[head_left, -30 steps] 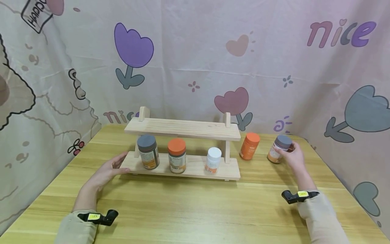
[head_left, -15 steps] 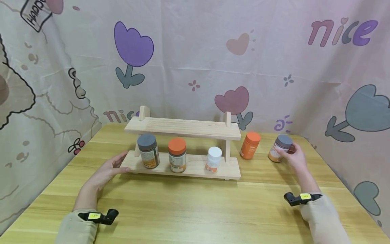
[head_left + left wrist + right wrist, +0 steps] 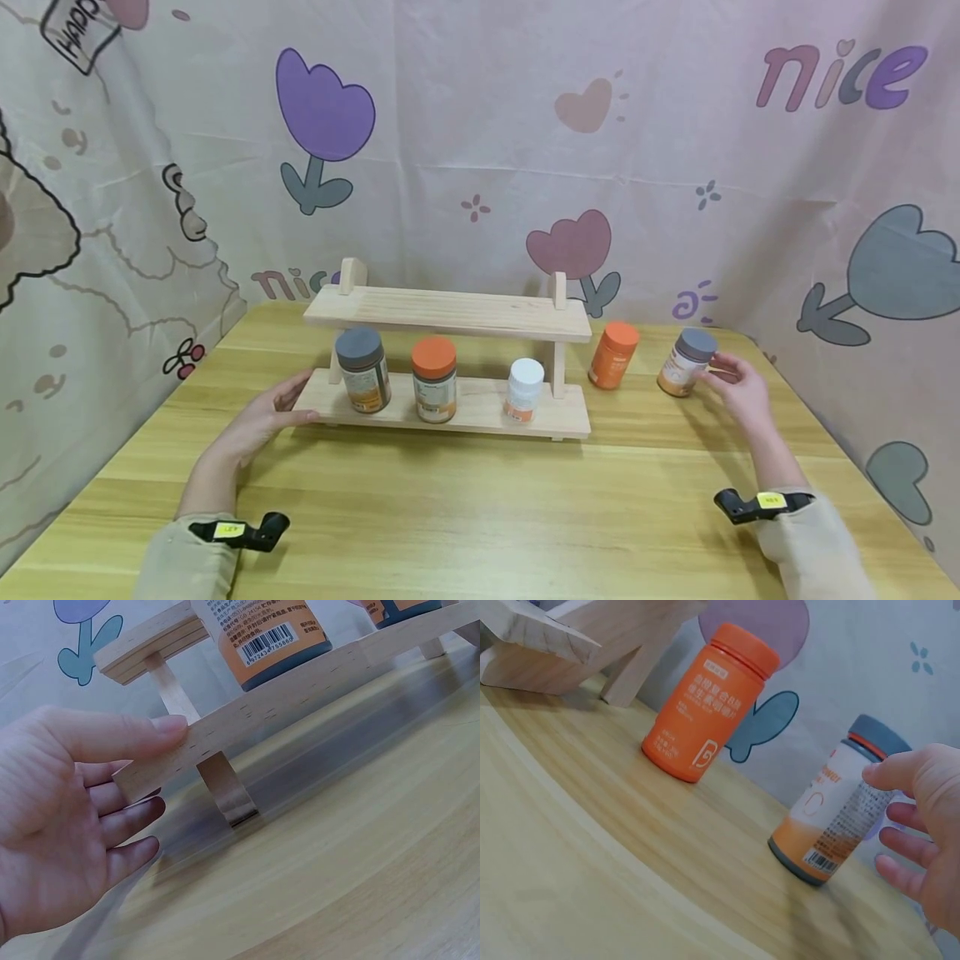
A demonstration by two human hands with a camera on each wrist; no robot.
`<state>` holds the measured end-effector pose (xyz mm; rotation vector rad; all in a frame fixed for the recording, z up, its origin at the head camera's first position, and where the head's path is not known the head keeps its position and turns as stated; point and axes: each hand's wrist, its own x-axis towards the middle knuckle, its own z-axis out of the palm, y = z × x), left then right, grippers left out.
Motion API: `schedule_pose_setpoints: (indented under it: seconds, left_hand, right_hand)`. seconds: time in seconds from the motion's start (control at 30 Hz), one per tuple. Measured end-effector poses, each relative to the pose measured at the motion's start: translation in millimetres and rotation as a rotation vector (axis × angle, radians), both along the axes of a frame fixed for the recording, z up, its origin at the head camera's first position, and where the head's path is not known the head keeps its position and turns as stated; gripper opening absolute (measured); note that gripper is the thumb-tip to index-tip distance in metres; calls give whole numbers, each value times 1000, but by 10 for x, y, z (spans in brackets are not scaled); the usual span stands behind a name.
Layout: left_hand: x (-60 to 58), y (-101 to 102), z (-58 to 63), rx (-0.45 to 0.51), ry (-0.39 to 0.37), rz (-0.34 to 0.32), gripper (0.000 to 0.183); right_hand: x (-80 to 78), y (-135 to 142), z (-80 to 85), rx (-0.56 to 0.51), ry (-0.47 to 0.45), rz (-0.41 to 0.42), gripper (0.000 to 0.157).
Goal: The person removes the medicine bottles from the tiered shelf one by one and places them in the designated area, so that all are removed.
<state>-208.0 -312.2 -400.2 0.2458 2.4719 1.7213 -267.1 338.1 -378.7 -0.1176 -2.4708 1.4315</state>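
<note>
In the head view my left hand point(image 3: 258, 421) holds the left end of the lower board of a two-tier wooden shelf point(image 3: 450, 308). The left wrist view shows the thumb point(image 3: 169, 727) on the board's edge, with the other fingers around its end. My right hand point(image 3: 738, 390) is just right of a grey-lidded supplement bottle point(image 3: 681, 371) standing on the table. Its fingers are spread loosely, the thumb point(image 3: 889, 772) overlapping the bottle's side in the right wrist view. Left of that bottle stands an orange bottle point(image 3: 613, 358).
On the lower board stand a grey-lidded jar point(image 3: 363, 375), an orange-lidded jar point(image 3: 434, 383) and a small white bottle point(image 3: 523, 392). The wooden table point(image 3: 465, 517) meets a printed cloth backdrop point(image 3: 450, 125) behind and at both sides.
My right hand has let go of the grey-lidded bottle and drawn back slightly to the right; the bottle stays where it stood. My left hand keeps its place on the shelf.
</note>
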Motion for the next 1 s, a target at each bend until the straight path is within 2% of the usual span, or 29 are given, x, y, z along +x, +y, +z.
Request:
schedule_pose_setpoints:
  seconds: [0.17,0.27,0.33,0.37,0.6,1.0]
  left_hand:
    - [6,0,-1,-9,4,-4,83]
    - [6,3,-4,-8,2,-5,84]
    - [0,5,-8,-6,0,-5,84]
    - [-3,6,-8,-5,-1,-5,84]
    - [-14,-8,-10,-1,-7,2,85]
    - [-3,-15,-3,11,-2,-20,83]
  right_hand:
    - [36,38,-6,-151,89,-5,49]
    - [96,34,21,-231,155,35,37]
    - [148,13,70,-256,180,77,29]
    - [177,-3,102,-236,184,98,27]
    - [257,-161,278,-352,181,232,28]
    - [304,-598,554,-407,186,442,31]
